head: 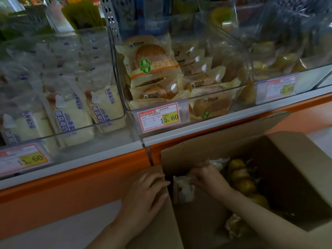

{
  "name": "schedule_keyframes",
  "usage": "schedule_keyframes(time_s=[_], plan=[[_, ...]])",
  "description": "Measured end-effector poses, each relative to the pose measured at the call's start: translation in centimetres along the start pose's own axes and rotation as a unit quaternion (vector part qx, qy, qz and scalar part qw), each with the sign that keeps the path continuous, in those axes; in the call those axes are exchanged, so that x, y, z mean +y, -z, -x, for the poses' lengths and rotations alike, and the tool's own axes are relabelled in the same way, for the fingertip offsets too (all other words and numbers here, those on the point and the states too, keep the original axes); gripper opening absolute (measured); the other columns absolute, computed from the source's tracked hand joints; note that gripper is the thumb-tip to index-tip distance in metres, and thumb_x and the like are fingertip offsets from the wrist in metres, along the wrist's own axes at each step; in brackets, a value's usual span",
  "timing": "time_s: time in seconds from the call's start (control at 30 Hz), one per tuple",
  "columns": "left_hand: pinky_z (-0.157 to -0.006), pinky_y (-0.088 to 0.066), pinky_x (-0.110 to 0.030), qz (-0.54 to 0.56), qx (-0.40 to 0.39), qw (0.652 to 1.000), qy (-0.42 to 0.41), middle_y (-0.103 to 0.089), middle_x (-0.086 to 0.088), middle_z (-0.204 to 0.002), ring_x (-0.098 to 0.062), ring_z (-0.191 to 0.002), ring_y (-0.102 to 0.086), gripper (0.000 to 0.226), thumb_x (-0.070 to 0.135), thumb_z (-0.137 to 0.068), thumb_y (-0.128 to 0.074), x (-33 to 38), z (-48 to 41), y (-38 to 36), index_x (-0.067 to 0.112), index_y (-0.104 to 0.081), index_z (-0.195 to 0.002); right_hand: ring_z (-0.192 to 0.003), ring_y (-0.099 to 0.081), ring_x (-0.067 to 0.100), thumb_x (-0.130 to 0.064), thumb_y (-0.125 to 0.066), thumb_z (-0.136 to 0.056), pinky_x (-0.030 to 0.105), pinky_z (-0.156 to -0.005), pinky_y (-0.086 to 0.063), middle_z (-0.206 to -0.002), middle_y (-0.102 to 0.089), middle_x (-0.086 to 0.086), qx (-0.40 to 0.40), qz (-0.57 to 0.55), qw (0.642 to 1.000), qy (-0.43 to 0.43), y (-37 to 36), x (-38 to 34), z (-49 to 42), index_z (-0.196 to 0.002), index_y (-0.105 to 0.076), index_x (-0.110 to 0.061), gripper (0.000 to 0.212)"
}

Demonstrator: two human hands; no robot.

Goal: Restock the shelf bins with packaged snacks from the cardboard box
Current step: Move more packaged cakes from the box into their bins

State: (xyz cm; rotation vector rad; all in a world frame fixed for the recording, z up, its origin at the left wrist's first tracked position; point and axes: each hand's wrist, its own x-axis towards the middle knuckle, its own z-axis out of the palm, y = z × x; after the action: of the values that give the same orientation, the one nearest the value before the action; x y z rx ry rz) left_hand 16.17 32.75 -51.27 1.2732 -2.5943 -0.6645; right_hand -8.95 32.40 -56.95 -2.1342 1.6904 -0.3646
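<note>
Fingers [196, 182] of a person's right hand [208, 177] close around a pale packaged snack [185, 191] inside an open cardboard box [296, 159], at the near-left corner of its interior. The left hand [143, 193] grips the box's left wall, with its fingers [159, 178] hooked over the top edge. Deeper in the box, a row of round, golden-brown packaged buns [240, 178] lies along the middle, and more wrappers show at the bottom near the right forearm, too dim to identify.

The box stands just in front of an orange-fronted shelf [71, 178] carrying clear plastic bins. The middle bin [179, 105] holds stacked packaged buns [154, 67] in cream wrappers with green and orange print, one standing upright at the back left. A price tag [159, 117] on its front reads 15.60. The left bin [100, 123] holds white packaged cakes [70, 114] with blue lettering, leaning in rows, above a tag [24, 159] reading 11.60. The right bin [280, 67] holds yellowish packaged goods seen only as a blur, and its tag [280, 88] cannot be read.
</note>
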Motion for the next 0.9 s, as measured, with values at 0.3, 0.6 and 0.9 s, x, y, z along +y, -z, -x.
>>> schedule_keyframes(time_s=[0.3,0.6,0.9], plan=[[-0.086,-0.051,-0.022,0.209,0.064,0.976,0.019,-0.06,0.031,-0.111,0.013,-0.103,-0.055,0.055,0.048,-0.071,-0.076,5.7,-2.1,5.5,0.054,-0.045,-0.116,-0.078,-0.056,-0.003,-0.035,-0.072,-0.072,0.012,-0.066,-0.041,-0.086,-0.06,-0.019,0.099,-0.018,0.993,0.055,14.0,-9.8,3.6,-0.088,-0.069,-0.029,0.017],[-0.066,-0.043,-0.003,0.193,0.241,0.951,0.013,-0.053,0.048,-0.098,0.016,-0.083,-0.057,0.045,0.046,-0.065,-0.079,4.3,5.2,18.6,0.06,-0.051,-0.097,-0.089,-0.063,0.001,-0.001,-0.075,-0.076,0.017,-0.074,-0.055,-0.094,-0.065,-0.01,0.238,-0.054,0.95,0.195,21.0,-19.0,2.9,-0.097,-0.07,-0.019,0.029],[-0.052,-0.044,-0.008,0.141,0.411,0.901,0.003,-0.056,0.043,-0.092,0.015,-0.077,-0.058,0.029,0.049,-0.066,-0.069,1.2,10.2,30.2,0.055,-0.052,-0.088,-0.07,-0.061,0.004,-0.002,-0.074,-0.08,0.008,-0.066,-0.049,-0.082,-0.066,0.004,0.482,-0.065,0.844,0.227,21.9,-26.5,-3.2,-0.084,-0.073,-0.004,0.004]])
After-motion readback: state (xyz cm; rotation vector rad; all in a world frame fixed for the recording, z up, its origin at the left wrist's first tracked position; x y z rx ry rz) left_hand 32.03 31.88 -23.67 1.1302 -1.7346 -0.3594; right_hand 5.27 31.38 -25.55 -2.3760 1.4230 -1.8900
